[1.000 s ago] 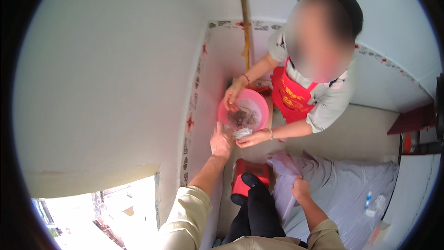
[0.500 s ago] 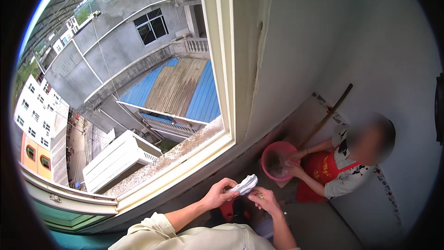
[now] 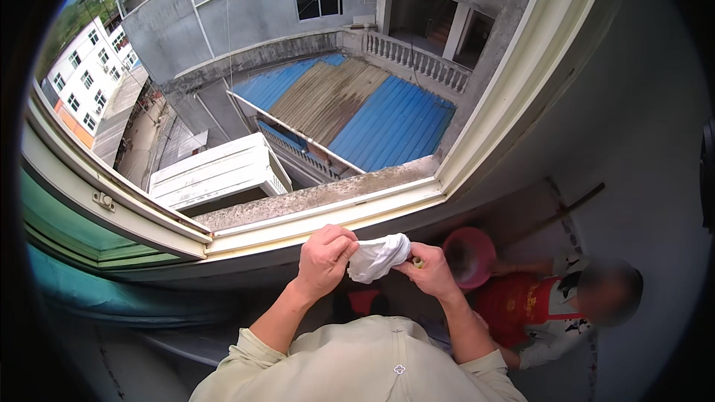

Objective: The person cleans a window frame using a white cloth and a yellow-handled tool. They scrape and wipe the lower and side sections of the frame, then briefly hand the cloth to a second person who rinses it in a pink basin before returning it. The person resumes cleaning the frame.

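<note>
A bunched white cloth (image 3: pixel 378 257) is stretched between my two hands, just inside the window. My left hand (image 3: pixel 325 259) pinches its left end between thumb and fingers. At the opposite end, my right hand (image 3: pixel 432 272) is closed on the cloth's edge. A small yellow-green thing (image 3: pixel 417 261) shows at the right hand's fingers; whether it is a ring or something held, I cannot tell. Both hands are level with the inner edge of the window sill (image 3: pixel 328 219), apart from it.
The window beside me stands open above a blue and brown metal roof (image 3: pixel 335 108); its green glass pane (image 3: pixel 82 231) is at left. To my right a person in a red apron (image 3: pixel 514 305) is by a pink basin (image 3: pixel 471 257), near a wooden stick (image 3: pixel 562 216).
My view has turned toward the window. Both hands have come up nearer the sill, and the cloth is spread wider between them. The person and basin now sit lower in view.
</note>
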`<state>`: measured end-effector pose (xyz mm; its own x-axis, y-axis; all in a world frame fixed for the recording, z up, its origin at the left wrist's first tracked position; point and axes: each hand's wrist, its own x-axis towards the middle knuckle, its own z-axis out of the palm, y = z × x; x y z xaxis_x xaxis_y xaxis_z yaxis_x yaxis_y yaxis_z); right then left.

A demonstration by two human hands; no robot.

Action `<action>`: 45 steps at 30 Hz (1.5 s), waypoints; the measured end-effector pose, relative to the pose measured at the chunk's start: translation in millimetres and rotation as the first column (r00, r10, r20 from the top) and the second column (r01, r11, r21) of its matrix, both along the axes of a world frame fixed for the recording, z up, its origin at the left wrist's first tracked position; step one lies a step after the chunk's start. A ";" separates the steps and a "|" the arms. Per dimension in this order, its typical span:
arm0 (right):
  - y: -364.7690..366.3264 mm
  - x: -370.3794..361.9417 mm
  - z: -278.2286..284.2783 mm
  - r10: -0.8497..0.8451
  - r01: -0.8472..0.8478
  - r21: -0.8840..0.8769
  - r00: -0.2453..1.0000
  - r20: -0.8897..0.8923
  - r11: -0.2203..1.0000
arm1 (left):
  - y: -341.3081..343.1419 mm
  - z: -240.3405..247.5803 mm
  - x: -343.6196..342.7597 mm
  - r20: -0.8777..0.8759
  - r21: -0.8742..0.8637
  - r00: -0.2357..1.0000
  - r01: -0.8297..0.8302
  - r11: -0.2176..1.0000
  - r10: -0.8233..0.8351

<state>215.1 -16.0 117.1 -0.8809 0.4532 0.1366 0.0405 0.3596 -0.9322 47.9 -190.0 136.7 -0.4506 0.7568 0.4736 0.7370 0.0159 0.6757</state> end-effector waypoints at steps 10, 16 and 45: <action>31.9 23.1 28.1 -0.219 0.200 -0.360 0.976 -0.012 0.911 | -108.8 85.3 -58.8 0.552 0.589 0.833 -0.363 0.722 -0.031; 44.7 16.5 30.3 -0.275 0.243 -0.321 0.960 -0.058 0.915 | -120.0 58.4 -63.7 0.063 0.329 0.750 -0.639 0.696 0.659; -3.5 -37.1 167.6 0.297 -0.198 0.425 0.938 -0.181 0.883 | 45.8 3.7 -33.7 0.466 0.236 0.812 0.270 0.933 -0.353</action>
<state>178.0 -19.5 284.7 -0.8766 0.0890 0.4729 -0.2999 0.6675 -0.6815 14.2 -144.2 140.4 -0.4064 0.8343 0.3726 0.2524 -0.2894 0.9233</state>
